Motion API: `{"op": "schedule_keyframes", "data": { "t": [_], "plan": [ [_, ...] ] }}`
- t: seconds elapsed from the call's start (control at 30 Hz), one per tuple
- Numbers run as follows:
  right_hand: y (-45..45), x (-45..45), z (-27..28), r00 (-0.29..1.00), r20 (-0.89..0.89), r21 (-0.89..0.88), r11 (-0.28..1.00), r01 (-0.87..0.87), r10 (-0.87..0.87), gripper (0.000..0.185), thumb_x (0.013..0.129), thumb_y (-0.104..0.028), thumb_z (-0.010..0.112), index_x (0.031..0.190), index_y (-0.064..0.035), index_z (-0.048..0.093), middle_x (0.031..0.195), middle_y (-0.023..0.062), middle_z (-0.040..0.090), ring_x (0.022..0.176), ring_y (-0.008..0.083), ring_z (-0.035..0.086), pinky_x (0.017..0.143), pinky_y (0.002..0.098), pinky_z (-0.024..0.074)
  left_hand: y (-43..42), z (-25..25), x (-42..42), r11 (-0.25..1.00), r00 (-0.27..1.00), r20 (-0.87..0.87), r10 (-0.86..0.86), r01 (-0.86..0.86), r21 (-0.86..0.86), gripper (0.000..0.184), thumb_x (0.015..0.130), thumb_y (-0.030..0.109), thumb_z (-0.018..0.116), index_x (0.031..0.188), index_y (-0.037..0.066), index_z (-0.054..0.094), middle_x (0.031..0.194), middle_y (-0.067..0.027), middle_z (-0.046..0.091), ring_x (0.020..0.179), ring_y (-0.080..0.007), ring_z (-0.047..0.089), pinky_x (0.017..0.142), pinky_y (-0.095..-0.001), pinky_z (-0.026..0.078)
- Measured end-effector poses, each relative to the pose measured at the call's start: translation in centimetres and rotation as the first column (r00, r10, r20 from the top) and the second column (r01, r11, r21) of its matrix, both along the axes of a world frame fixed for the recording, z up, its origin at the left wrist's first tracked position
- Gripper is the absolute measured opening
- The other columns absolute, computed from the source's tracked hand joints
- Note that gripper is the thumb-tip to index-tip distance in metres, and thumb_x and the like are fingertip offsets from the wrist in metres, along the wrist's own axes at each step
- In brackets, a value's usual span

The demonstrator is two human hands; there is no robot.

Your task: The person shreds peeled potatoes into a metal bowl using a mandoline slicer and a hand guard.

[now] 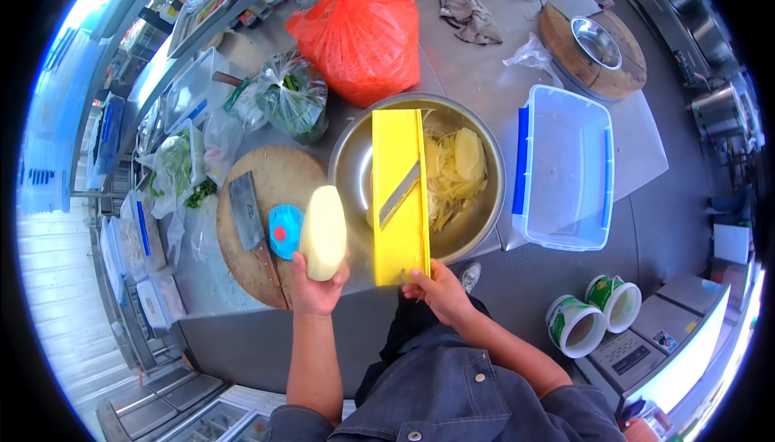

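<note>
A large peeled potato (324,228) stands upright in my left hand (317,287), whose fingers wrap its lower end. My right hand (440,290) grips the near end of a yellow mandoline slicer (397,143), which lies across a steel bowl (347,151) with its slanted blade facing up. Inside the bowl, right of the slicer, are potato shreds (446,200) and a peeled potato piece (468,154). Left of the held potato, a blue hand guard with a red centre (285,230) and a cleaver (246,209) rest on a round wooden board (242,260).
Behind the bowl sits a full red plastic bag (359,38), beside bagged greens (292,99). A clear plastic tub (565,167) stands at the right table edge. Farther back, a steel dish (596,42) rests on another wooden board (561,34). Two buckets (575,327) stand on the floor.
</note>
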State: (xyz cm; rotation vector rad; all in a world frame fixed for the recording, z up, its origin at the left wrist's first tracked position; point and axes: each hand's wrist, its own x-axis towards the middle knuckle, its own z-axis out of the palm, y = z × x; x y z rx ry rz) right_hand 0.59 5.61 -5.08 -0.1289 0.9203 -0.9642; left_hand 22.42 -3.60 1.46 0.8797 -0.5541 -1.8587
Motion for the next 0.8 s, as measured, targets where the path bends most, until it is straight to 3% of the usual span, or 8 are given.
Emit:
{"op": "schedule_keyframes", "data": {
  "t": [0.1,0.17,0.4,0.47,0.57,0.63,0.7,0.8],
  "plan": [
    [0.4,0.3,0.3,0.994,-0.108,-0.021,1.000,0.012,-0.014,0.029,0.103,-0.012,0.055,0.126,0.0006,0.043,0.106,0.0135,0.064,0.087,0.0204,0.069,0.076,0.0328,0.0582,0.2,-0.2,0.2,1.000,1.000,0.014,0.004,-0.004,0.001,0.082,0.089,0.069,0.058,0.135,0.002,0.049,0.102,-0.0198,0.058,0.063,-0.0162,0.051,0.055,-0.0258,0.042],
    [0.6,0.3,0.6,0.910,-0.413,0.004,0.999,-0.036,0.034,0.034,0.103,-0.012,0.054,0.130,0.0012,0.038,0.100,0.0152,0.066,0.080,0.0225,0.072,0.068,0.0313,0.0593,0.2,-0.3,0.3,1.000,1.000,0.019,0.001,-0.001,-0.004,0.081,0.089,0.069,0.058,0.135,0.002,0.049,0.101,-0.0194,0.058,0.063,-0.0160,0.051,0.055,-0.0257,0.041],
    [0.2,-2.1,3.2,0.857,-0.503,0.067,0.994,-0.089,0.111,0.069,0.100,-0.019,0.061,0.152,0.0007,0.019,0.096,0.0170,0.068,0.073,0.0216,0.072,0.061,0.0291,0.0574,0.3,-0.7,0.1,0.999,0.997,-0.070,-0.018,0.020,0.027,0.073,0.089,0.061,0.065,0.136,0.008,0.049,0.103,-0.0163,0.063,0.068,-0.0190,0.055,0.056,-0.0283,0.043],
    [0.7,-4.1,4.7,0.668,-0.624,0.197,0.909,-0.367,0.405,0.079,0.097,-0.026,0.066,0.155,-0.0007,0.019,0.098,0.0143,0.069,0.072,0.0192,0.072,0.062,0.0285,0.0552,0.6,-1.2,0.1,0.999,1.000,-0.031,0.000,0.001,0.036,0.073,0.089,0.060,0.065,0.138,0.010,0.045,0.101,-0.0184,0.062,0.067,-0.0199,0.054,0.056,-0.0285,0.043],
    [3.7,-6.1,3.9,0.393,-0.905,0.046,0.953,-0.299,0.167,0.076,0.091,-0.035,0.072,0.151,-0.0061,0.034,0.096,0.0101,0.068,0.081,0.0172,0.070,0.073,0.0337,0.0543,1.4,-2.6,0.3,0.999,0.999,-0.004,-0.048,0.048,0.014,0.076,0.088,0.058,0.067,0.140,0.010,0.041,0.104,-0.0171,0.060,0.070,-0.0197,0.056,0.054,-0.0280,0.045],
    [3.7,-6.3,5.2,0.591,-0.802,-0.072,0.969,-0.234,0.083,0.074,0.092,-0.034,0.072,0.149,-0.0041,0.036,0.108,0.0112,0.064,0.101,0.0167,0.066,0.082,0.0325,0.0530,2.0,-0.6,-2.0,0.999,0.989,0.150,-0.006,0.012,-0.043,0.085,0.084,0.060,0.070,0.144,0.009,0.038,0.110,-0.0109,0.060,0.083,-0.0183,0.061,0.053,-0.0275,0.046],
    [2.5,-4.1,5.5,0.897,-0.423,-0.332,0.943,-0.022,-0.128,0.075,0.093,-0.034,0.072,0.149,-0.0017,0.035,0.125,0.0137,0.058,0.116,0.0172,0.057,0.095,0.0330,0.0491,2.8,0.4,-3.8,0.994,0.957,0.289,-0.033,0.061,-0.090,0.093,0.082,0.060,0.073,0.147,0.005,0.034,0.116,-0.0120,0.059,0.086,-0.0169,0.062,0.050,-0.0260,0.047],
    [0.3,-1.9,7.4,0.963,-0.254,-0.340,0.941,0.002,-0.094,0.072,0.096,-0.035,0.069,0.149,-0.0020,0.033,0.135,0.0144,0.051,0.125,0.0186,0.051,0.105,0.0346,0.0434,3.2,2.1,-6.5,0.951,0.900,0.410,-0.147,0.242,-0.190,0.090,0.084,0.055,0.073,0.146,0.003,0.035,0.117,-0.0129,0.059,0.091,-0.0218,0.064,0.063,-0.0325,0.054]
  ]
}}
